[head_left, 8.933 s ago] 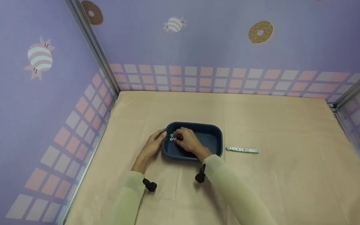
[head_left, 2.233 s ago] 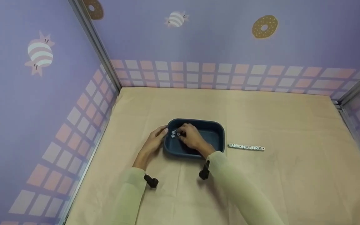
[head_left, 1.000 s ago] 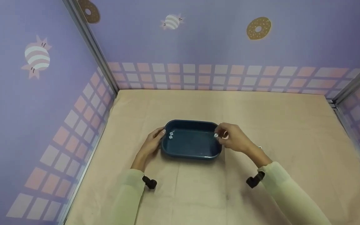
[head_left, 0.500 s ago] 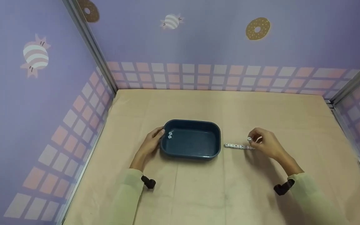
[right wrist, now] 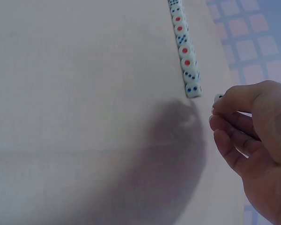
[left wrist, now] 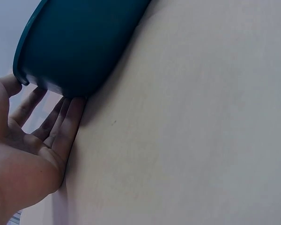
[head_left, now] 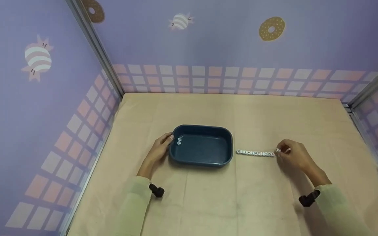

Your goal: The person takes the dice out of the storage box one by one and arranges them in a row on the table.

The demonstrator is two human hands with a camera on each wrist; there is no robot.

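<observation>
A dark blue rectangular tub (head_left: pixel 205 165) stands on the cloth with two dice (head_left: pixel 179 141) in its left end. My left hand (head_left: pixel 157 150) holds the tub's left end, with the thumb at the rim and the fingers against the outer wall in the left wrist view. To the right of the tub lies a straight row of white dice (head_left: pixel 255 153). My right hand (head_left: pixel 295 155) pinches a single die (head_left: pixel 278 150) between thumb and index finger, just beyond the row's right end. In the right wrist view a small gap separates this die (right wrist: pixel 218 97) from the end one.
A beige cloth (head_left: pixel 208 203) covers the table. Purple printed panels with metal corner posts (head_left: pixel 97 49) wall in the back and both sides. A small black wrist camera (head_left: pixel 309 198) sits on each sleeve.
My right hand has taken a die out of the tub and carried it right, past the row's right end. Two dice stay in the tub. My left hand has kept its place.
</observation>
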